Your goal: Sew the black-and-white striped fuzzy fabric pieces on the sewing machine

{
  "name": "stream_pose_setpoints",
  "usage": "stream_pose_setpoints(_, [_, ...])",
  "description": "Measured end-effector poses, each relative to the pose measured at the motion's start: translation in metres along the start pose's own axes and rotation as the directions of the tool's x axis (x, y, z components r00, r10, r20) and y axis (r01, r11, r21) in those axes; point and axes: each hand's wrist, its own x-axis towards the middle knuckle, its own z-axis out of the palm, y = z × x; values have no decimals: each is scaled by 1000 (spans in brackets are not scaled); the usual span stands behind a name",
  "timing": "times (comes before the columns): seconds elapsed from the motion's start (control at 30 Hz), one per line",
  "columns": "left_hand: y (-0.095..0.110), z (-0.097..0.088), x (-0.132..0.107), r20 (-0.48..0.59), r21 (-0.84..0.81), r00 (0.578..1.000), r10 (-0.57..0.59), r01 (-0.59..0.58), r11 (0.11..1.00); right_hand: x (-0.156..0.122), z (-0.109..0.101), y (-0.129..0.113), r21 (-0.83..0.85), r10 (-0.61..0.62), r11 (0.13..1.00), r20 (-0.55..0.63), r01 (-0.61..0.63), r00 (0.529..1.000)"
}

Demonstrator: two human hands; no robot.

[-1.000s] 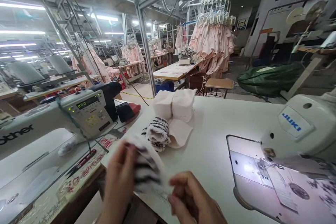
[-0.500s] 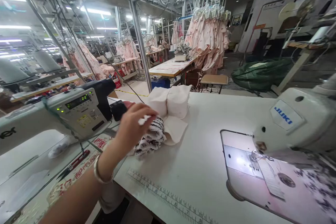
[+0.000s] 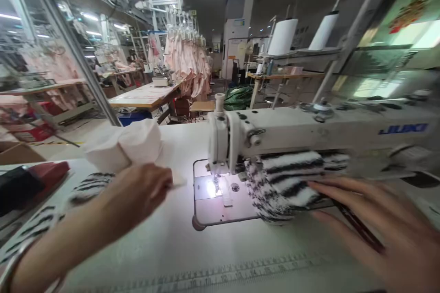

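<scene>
My left hand [image 3: 149, 190] is closed on a small white fabric piece [image 3: 178, 178], left of the needle area. Behind that wrist stand two stacks of white fabric pieces [image 3: 106, 146]. Black-and-white striped fleece [image 3: 94, 183] lies partly hidden under the forearm. My right hand [image 3: 381, 224], blurred, holds a slim dark-red tool [image 3: 359, 226], which looks like thread snips, along its palm. Its fingertips touch a bundle of black-and-white fleece [image 3: 292, 183] under the arm of the sewing machine [image 3: 292, 128]. The lit needle plate [image 3: 206, 187] lies between my hands.
A printed ruler scale [image 3: 240, 274] runs along the front of the white table [image 3: 137, 247]. A black-and-red object [image 3: 44, 178] sits at left. Thread cones [image 3: 282, 36] stand behind the machine. Pink garments [image 3: 189, 57] hang on a rack beyond a wooden worktable [image 3: 147, 96].
The view has swung right, showing the whole machine arm. My left hand has moved from the fabric stacks toward the needle, carrying a white piece. My right hand has come into view on the fleece.
</scene>
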Motion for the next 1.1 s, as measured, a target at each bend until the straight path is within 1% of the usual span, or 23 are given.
stream_pose_setpoints(0.07, [29,20,-1,154,-96,986,62,-48,994,11,-4,0,-16,-108,994,-2,108,994])
stream_pose_setpoints(0.1, [41,27,-1,213,-144,971,111,-81,986,16,-5,-2,11,-124,992,11,124,992])
stream_pose_setpoints(0.13, [51,32,-1,245,-174,960,132,-90,981,21,-7,-4,52,-93,994,30,91,995])
stream_pose_setpoints(0.17, [59,34,0,248,-201,958,146,-96,975,26,-10,-6,93,-36,995,50,31,998])
stream_pose_setpoints(0.2, [66,32,1,231,-228,960,156,-102,968,30,-13,-7,122,55,991,70,-64,996])
stream_pose_setpoints(0.23, [71,28,3,192,-263,968,165,-111,958,35,-16,-8,131,166,976,83,-176,983])
stream_pose_setpoints(0.3, [83,15,6,73,-378,970,232,-189,906,45,-19,-7,125,360,922,71,-366,930])
stream_pose_setpoints(0.33, [90,8,7,4,-439,960,278,-248,863,49,-19,-6,127,411,901,67,-416,909])
stream_pose_setpoints(0.37, [97,3,8,-66,-485,949,309,-301,821,53,-17,-4,132,428,891,79,-435,900])
stream_pose_setpoints(0.43, [111,-4,11,-180,-539,921,345,-386,749,60,-13,1,156,411,892,113,-424,905])
stream_pose_setpoints(0.5, [121,-6,14,-189,-602,907,377,-410,685,64,-9,5,232,416,872,109,-430,903])
stream_pose_setpoints(0.57, [127,-5,17,-121,-706,907,404,-365,607,66,-10,8,344,441,828,90,-444,893])
stream_pose_setpoints(0.6, [128,-4,18,-86,-754,908,410,-329,569,67,-11,9,369,447,813,98,-449,889])
stream_pose_setpoints(0.67, [130,-3,19,-59,-817,910,410,-280,504,70,-15,8,324,425,833,143,-448,894])
stream_pose_setpoints(0.73, [132,-2,18,-117,-836,902,416,-315,449,73,-19,4,213,393,881,165,-421,905])
stream_pose_setpoints(0.8, [134,-1,16,-241,-812,880,410,-414,411,74,-21,0,185,384,897,123,-402,915])
stream_pose_setpoints(0.83, [136,-1,16,-308,-789,865,397,-466,401,74,-22,-2,224,397,885,97,-409,913])
stream_pose_setpoints(0.9, [139,-1,15,-419,-731,819,392,-560,390,74,-22,-5,372,440,822,63,-430,896])
stream_pose_setpoints(0.93, [141,-1,16,-451,-699,796,403,-596,395,73,-22,-7,434,447,790,76,-433,891])
stream_pose_setpoints(0.97, [142,0,17,-484,-656,768,420,-636,406,73,-22,-8,459,439,776,100,-433,893])
stream_pose_setpoints(1.03, [146,4,22,-530,-556,724,442,-690,463,73,-22,-9,395,412,812,131,-429,902])
stream_pose_setpoints(1.07, [148,8,25,-533,-522,724,437,-688,504,73,-22,-10,341,411,837,124,-428,903])
stream_pose_setpoints(1.1, [150,11,29,-531,-505,736,419,-673,541,73,-23,-10,309,419,850,97,-428,903])
